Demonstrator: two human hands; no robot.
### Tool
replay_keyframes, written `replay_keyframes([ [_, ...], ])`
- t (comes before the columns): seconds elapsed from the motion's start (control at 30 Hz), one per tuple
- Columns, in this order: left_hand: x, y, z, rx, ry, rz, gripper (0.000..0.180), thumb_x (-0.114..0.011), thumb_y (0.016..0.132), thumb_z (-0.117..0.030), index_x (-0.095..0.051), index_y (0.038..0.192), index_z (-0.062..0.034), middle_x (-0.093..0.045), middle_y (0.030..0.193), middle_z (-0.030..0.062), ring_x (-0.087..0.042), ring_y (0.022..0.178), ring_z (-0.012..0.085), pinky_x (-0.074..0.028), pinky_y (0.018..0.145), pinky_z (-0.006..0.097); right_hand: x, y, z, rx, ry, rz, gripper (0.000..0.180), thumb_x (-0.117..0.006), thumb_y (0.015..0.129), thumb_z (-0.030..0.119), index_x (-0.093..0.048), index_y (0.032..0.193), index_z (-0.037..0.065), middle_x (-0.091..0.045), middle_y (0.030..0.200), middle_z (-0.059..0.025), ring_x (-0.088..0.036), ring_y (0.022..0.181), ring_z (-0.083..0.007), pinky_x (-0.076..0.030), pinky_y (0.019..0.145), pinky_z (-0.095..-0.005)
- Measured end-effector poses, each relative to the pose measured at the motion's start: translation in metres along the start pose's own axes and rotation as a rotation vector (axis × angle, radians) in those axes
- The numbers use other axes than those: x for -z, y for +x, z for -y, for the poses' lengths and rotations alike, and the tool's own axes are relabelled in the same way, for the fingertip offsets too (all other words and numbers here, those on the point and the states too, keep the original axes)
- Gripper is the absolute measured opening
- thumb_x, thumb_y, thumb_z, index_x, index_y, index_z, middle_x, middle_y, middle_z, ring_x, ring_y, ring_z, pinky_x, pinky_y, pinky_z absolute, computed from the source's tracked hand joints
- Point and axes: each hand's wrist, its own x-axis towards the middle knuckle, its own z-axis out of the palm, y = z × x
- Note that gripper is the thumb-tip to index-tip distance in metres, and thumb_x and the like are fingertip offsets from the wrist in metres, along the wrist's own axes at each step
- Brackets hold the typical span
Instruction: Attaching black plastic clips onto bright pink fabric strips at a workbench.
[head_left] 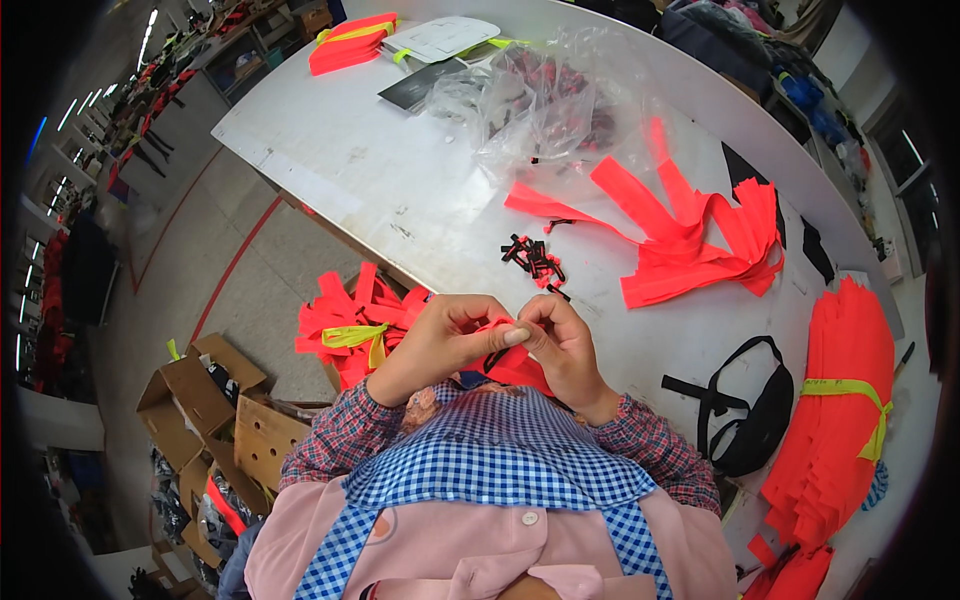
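My left hand (445,335) and my right hand (568,352) meet in front of the checked apron, both pinching a neon orange-red fabric strip (522,370). Thumbs and fingertips touch at its upper edge. A dark bit shows beside the strip under my left fingers, too small to name. Just beyond my hands, on the white table (400,180), lies a small heap of black and red pieces (535,262). Loose orange-red strips (700,235) spread out to the right of that heap.
A clear plastic bag (560,100) with small dark and red contents sits farther back. Tied strip bundles flank me, one at left (360,320), one at right (830,400). A black strapped pouch (752,430) lies at right. Cardboard boxes (200,390) stand on the left floor.
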Motion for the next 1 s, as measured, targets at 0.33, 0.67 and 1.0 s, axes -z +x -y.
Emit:
replay_keyframes([
  [0.33, -0.003, 0.012, 0.013, -0.131, -0.128, 0.031, 0.02, -0.066, 0.092, -0.02, -0.058, 0.082, -0.0046, -0.054, 0.079, -0.0043, -0.048, 0.077, 0.0046, -0.04, 0.069, 0.022, -0.023, 0.003, -0.013, 0.076, 0.131, -0.243, 0.012, -0.052, 0.1, 0.015, -0.052, 0.098, 0.003, -0.052, 0.088, 0.0019, -0.046, 0.078, -0.0029, -0.041, 0.069, -0.0181],
  [0.67, 0.001, 0.006, -0.002, -0.192, -0.09, -0.169, 0.018, -0.062, 0.094, -0.012, -0.067, 0.104, 0.0015, -0.064, 0.086, 0.0007, -0.056, 0.081, 0.0051, -0.045, 0.069, 0.022, -0.009, 0.023, 0.014, 0.083, 0.018, -0.211, 0.012, -0.06, 0.096, 0.014, -0.054, 0.094, 0.004, -0.054, 0.084, 0.0021, -0.048, 0.074, -0.0023, -0.041, 0.066, -0.0174],
  [1.0, -0.009, 0.012, 0.006, -0.418, -0.032, -0.422, 0.008, -0.068, 0.087, -0.007, -0.071, 0.092, -0.0013, -0.061, 0.084, 0.004, -0.056, 0.08, 0.0103, -0.045, 0.07, 0.022, -0.013, 0.027, 0.013, 0.019, 0.126, -0.151, 0.014, -0.065, 0.093, 0.016, -0.059, 0.094, 0.003, -0.06, 0.089, -0.0009, -0.057, 0.081, -0.0051, -0.047, 0.072, -0.0205],
])
